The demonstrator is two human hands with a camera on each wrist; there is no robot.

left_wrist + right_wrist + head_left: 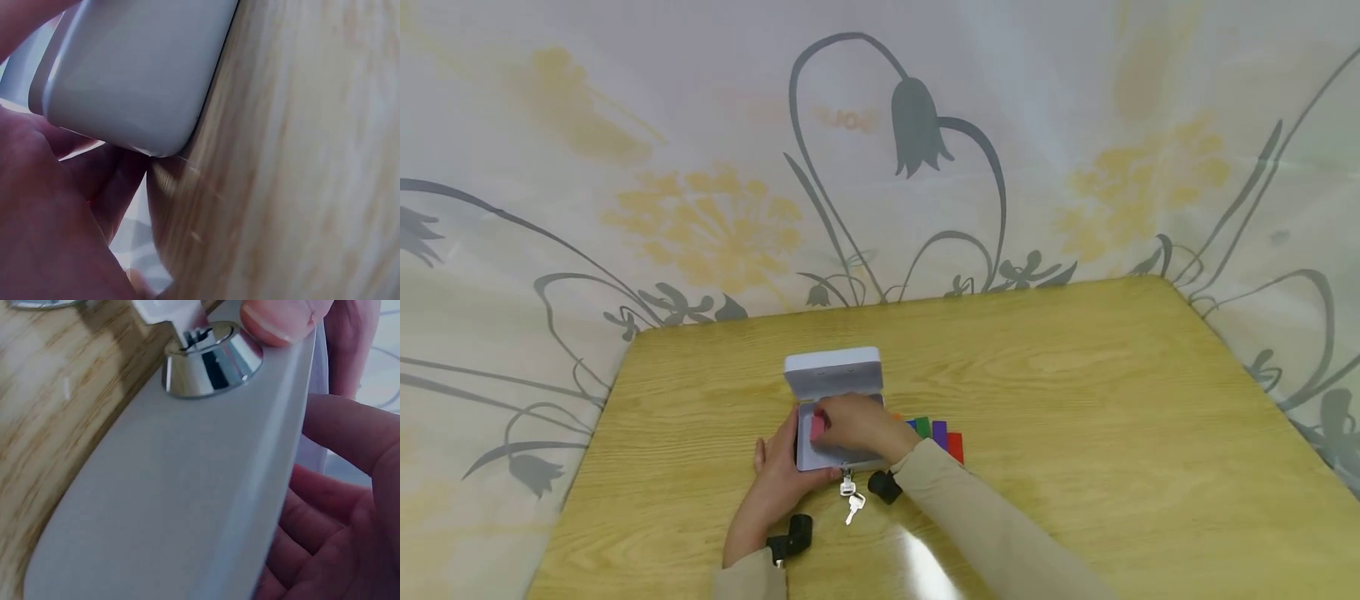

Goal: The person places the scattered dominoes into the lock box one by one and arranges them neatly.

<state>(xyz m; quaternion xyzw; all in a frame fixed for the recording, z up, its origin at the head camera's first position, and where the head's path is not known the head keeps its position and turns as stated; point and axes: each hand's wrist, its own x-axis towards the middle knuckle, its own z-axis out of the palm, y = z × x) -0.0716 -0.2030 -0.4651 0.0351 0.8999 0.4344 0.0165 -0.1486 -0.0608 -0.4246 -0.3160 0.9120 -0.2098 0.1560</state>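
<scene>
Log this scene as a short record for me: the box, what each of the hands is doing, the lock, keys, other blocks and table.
Container: white rectangular box, hinged lid raised
Left hand: holds the box's left side
Right hand: pinches a small pink block at the box's opening
Lock: round shiny silver lock on the front, key inserted
Keys: two silver metal keys, one in the lock
Other blocks: coloured flat-sided blocks right of the box, partly hidden
Surface: yellowish wood-grain table
</scene>
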